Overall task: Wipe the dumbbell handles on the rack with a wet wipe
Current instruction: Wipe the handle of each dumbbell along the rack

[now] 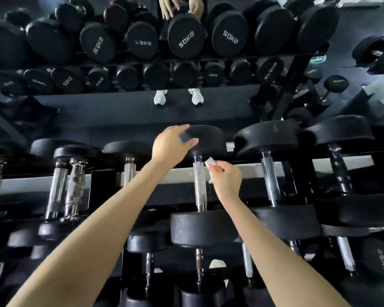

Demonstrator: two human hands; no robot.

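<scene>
A black dumbbell lies on the top row of the rack, its knurled chrome handle running toward me. My right hand pinches a small white wet wipe just right of the handle's far end. My left hand reaches over the far black head of that dumbbell, fingers curved around its edge. The near head sits below my right forearm.
More dumbbells with chrome handles flank it left and right, and lower rows sit beneath. A mirror behind the rack reflects dumbbell ends, white shoes and my hands.
</scene>
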